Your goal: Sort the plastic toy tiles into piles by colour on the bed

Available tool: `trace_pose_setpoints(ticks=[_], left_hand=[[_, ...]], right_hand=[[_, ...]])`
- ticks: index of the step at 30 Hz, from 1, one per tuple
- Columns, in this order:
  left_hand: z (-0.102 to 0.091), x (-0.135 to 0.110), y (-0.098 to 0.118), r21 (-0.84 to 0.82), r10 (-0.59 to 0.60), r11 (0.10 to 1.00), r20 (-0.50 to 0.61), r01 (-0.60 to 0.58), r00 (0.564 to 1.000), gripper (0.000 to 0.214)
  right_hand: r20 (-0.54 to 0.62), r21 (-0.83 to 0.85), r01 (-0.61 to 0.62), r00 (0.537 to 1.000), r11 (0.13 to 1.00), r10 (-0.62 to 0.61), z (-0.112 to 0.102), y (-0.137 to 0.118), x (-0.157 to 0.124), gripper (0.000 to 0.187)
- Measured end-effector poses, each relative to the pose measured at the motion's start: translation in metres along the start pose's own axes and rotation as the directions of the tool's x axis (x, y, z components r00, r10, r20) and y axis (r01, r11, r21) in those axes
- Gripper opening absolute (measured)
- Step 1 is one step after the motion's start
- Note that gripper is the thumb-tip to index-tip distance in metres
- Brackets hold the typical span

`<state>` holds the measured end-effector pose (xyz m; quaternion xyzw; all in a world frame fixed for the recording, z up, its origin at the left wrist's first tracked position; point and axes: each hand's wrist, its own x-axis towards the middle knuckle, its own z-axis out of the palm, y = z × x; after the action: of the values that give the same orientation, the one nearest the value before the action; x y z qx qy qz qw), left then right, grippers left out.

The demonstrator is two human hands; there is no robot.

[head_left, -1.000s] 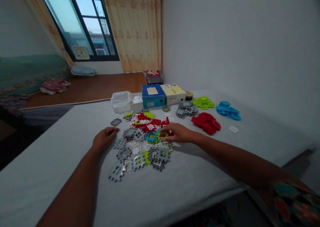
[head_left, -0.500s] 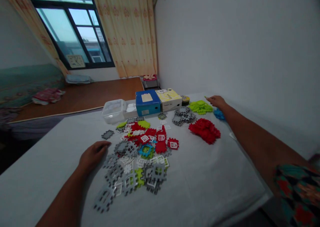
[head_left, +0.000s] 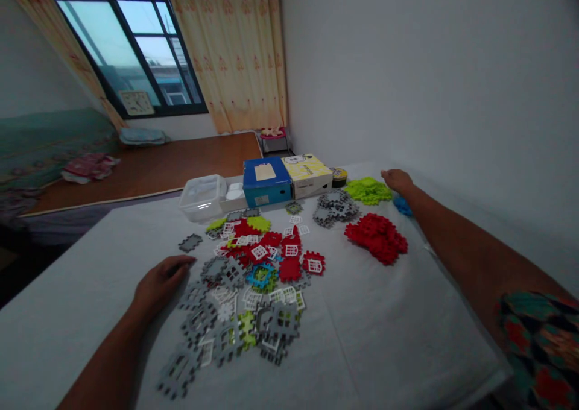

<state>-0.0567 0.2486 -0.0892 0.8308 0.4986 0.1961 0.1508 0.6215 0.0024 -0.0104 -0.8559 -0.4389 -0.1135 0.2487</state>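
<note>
My left hand [head_left: 160, 284] rests on the white cloth with loosely bent fingers, a gap by the thumb and no piece visible in it. Just right of it lies a mixed spread of interlocking plastic building pieces, among them grey window panels [head_left: 233, 272], red panels [head_left: 290, 269], white window frames [head_left: 253, 298] and a blue frame [head_left: 262, 274]. Far to the right, my right hand [head_left: 398, 181] is closed at the edge of a lime-green pile of pieces [head_left: 367, 190]; its fingertips hide anything it holds. A blue pile [head_left: 401, 205] shows partly beneath that forearm.
A red pile [head_left: 377, 238] and a grey pile [head_left: 335, 207] sit at the right. Along the back stand a clear plastic box [head_left: 202, 198], a blue box [head_left: 266, 182], a yellow-and-white box [head_left: 307, 175] and a round tin [head_left: 339, 176]. A wall borders the right side.
The view has shifted slightly. A small green piece showed at my right fingertips before and no longer shows there. My left hand stays resting in about the same place.
</note>
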Motion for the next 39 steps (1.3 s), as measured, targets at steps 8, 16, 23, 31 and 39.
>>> trace_pose_setpoints(ticks=[8, 16, 23, 31, 39], left_hand=[[-0.001, -0.004, 0.013, 0.015, -0.01, 1.0, 0.017, 0.01, 1.0, 0.041], [0.0, -0.002, 0.013, 0.027, 0.036, 0.999, 0.007, -0.036, 0.999, 0.04], [-0.003, -0.002, 0.017, 0.045, 0.029, 0.999, 0.005, -0.029, 1.0, 0.036], [-0.004, -0.006, 0.021, 0.034, 0.002, 0.999, 0.003, -0.002, 1.0, 0.037], [-0.005, -0.003, 0.014, 0.049, 0.011, 0.999, 0.032, -0.013, 0.999, 0.04]], right_hand=[[0.458, 0.325, 0.357, 0.751, 0.876, -0.476, 0.005, -0.156, -0.122, 0.028], [0.592, 0.227, 0.467, 0.631, 0.855, -0.502, 0.012, -0.21, -0.2, 0.05], [0.423, 0.415, 0.407, 0.705, 0.814, -0.569, 0.032, -0.202, -0.213, 0.035], [0.222, 0.612, 0.409, 0.733, 0.677, -0.643, 0.046, -0.185, -0.211, 0.02], [0.083, 0.585, 0.401, 0.835, 0.705, -0.543, 0.043, -0.18, -0.202, 0.029]])
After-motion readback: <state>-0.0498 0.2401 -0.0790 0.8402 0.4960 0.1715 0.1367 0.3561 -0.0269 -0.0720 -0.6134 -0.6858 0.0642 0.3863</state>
